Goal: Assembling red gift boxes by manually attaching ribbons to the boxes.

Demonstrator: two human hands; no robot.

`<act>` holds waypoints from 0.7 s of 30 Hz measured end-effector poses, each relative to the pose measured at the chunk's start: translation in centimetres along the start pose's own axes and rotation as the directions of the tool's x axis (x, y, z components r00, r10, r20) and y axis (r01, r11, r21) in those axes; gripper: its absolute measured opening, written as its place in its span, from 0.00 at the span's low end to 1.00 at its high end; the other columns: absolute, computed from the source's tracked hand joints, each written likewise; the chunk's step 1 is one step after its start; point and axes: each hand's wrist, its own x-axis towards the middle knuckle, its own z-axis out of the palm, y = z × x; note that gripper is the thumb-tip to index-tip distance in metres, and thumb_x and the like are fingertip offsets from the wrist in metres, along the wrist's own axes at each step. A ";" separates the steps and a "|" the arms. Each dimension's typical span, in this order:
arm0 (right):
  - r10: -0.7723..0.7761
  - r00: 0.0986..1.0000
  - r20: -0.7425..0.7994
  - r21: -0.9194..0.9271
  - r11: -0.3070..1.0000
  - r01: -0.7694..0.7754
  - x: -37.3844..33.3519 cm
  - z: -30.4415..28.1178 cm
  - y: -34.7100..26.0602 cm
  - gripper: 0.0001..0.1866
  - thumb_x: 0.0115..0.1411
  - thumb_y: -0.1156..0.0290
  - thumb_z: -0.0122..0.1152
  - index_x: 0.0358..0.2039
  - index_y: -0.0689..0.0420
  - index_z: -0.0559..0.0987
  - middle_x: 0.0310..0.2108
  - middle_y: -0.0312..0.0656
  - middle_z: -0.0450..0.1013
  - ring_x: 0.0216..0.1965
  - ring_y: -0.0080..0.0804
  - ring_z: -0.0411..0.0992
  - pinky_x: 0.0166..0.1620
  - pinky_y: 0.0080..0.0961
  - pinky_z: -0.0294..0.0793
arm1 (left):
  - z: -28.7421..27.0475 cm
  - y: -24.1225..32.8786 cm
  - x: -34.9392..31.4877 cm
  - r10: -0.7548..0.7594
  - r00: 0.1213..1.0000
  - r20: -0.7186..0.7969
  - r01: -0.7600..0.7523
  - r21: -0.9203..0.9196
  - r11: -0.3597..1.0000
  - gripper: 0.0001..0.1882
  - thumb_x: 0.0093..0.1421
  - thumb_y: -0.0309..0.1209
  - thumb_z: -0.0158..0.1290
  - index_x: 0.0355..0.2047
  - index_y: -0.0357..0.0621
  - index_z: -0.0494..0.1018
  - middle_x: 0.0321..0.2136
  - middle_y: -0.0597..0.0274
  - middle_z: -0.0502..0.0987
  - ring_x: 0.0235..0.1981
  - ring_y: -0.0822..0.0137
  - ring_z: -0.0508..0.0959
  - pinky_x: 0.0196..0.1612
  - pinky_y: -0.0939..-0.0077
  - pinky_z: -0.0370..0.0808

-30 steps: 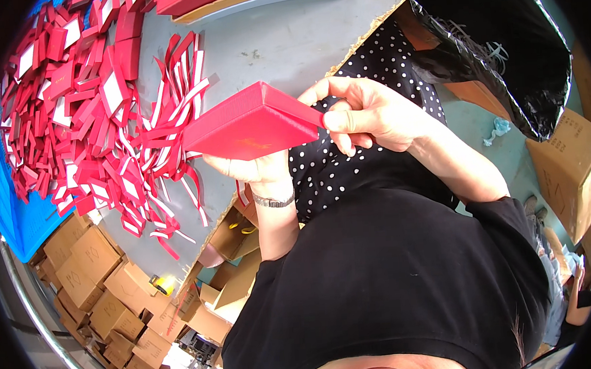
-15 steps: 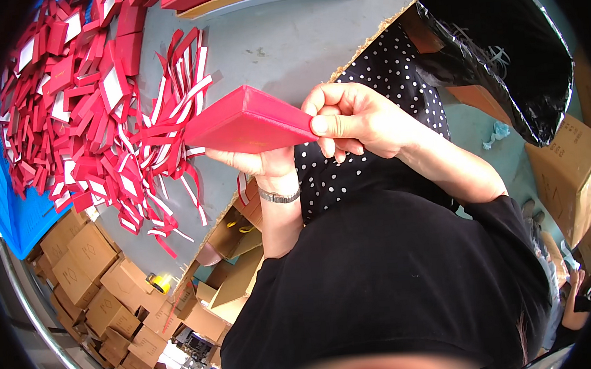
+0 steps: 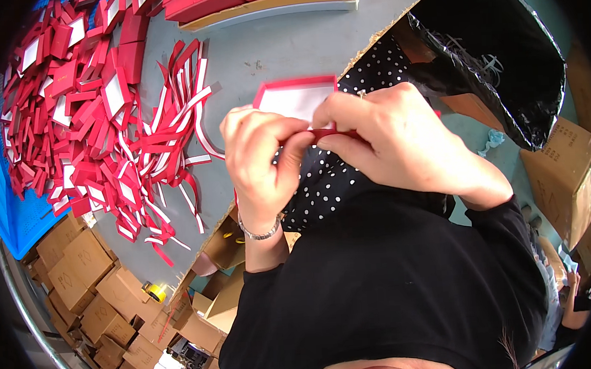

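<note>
In front of my body a red box (image 3: pixel 293 100) shows its white inside and red rim toward me. My left hand (image 3: pixel 263 152), with a metal band on the wrist, is closed at the box's near edge, thumb and fingertips pinching there. Closed on the same edge from the other side is my right hand (image 3: pixel 394 131). A narrow dark-red strip (image 3: pixel 330 134) shows between the fingertips of both hands; I cannot tell whether it is a ribbon or the box's edge. The fingers hide the box's near part.
Red-and-white ribbons (image 3: pixel 176 117) lie on the grey table (image 3: pixel 254 55) beside a large heap of small red boxes (image 3: pixel 68 110). Behind, a tray (image 3: pixel 278 11) holds larger red boxes. A black plastic bag (image 3: pixel 504 57) stands right; cartons (image 3: pixel 98 278) are stacked lower left.
The red box has turned from its plain red outside to its white inside. My left hand has come from beneath it up to the near edge, opposite my right hand.
</note>
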 end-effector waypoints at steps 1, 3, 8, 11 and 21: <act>0.023 0.999 0.041 -0.010 1.000 -0.023 0.1 -0.5 -0.2 0.10 0.49 0.72 0.63 0.29 0.61 0.72 0.14 0.47 0.70 0.21 0.44 0.74 0.25 0.33 0.73 | -0.2 -0.1 -0.4 -0.036 0.999 0.008 0.036 0.029 0.999 0.09 0.48 0.33 0.62 0.23 0.45 0.73 0.21 0.67 0.71 0.29 0.63 0.69 0.41 0.66 0.65; 0.048 0.999 0.004 -0.029 0.998 -0.048 0.0 -1.0 0.4 0.11 0.49 0.71 0.63 0.31 0.61 0.72 0.15 0.47 0.70 0.21 0.44 0.74 0.25 0.32 0.73 | -0.4 -0.1 -1.1 -0.074 0.997 0.018 0.073 0.059 0.996 0.09 0.49 0.34 0.61 0.22 0.45 0.72 0.21 0.67 0.71 0.30 0.62 0.69 0.39 0.67 0.65; 0.222 0.975 -0.002 0.304 0.929 -0.211 -0.9 -2.1 3.8 0.09 0.50 0.73 0.64 0.31 0.61 0.76 0.15 0.37 0.71 0.18 0.21 0.71 0.24 0.18 0.68 | -0.7 -0.8 -2.0 -0.135 0.986 -0.093 0.124 -0.118 0.985 0.15 0.52 0.39 0.61 0.22 0.43 0.70 0.22 0.67 0.71 0.32 0.64 0.66 0.37 0.71 0.65; 0.296 0.949 0.109 0.495 0.812 -0.310 -0.8 -1.6 4.9 0.06 0.54 0.74 0.63 0.30 0.62 0.76 0.22 0.33 0.73 0.25 0.15 0.69 0.30 0.15 0.69 | -0.7 -1.1 -2.4 -0.202 0.970 -0.133 0.168 -0.226 0.959 0.22 0.47 0.46 0.64 0.21 0.42 0.68 0.21 0.68 0.68 0.32 0.66 0.64 0.39 0.72 0.64; 0.207 0.977 0.044 0.610 0.769 -0.190 0.4 0.8 7.1 0.05 0.54 0.77 0.63 0.30 0.62 0.76 0.27 0.34 0.74 0.31 0.15 0.71 0.35 0.12 0.71 | -0.2 -1.5 -2.8 -0.363 0.906 -0.216 0.237 -0.451 0.860 0.31 0.40 0.56 0.66 0.19 0.44 0.62 0.20 0.69 0.60 0.31 0.67 0.60 0.39 0.73 0.60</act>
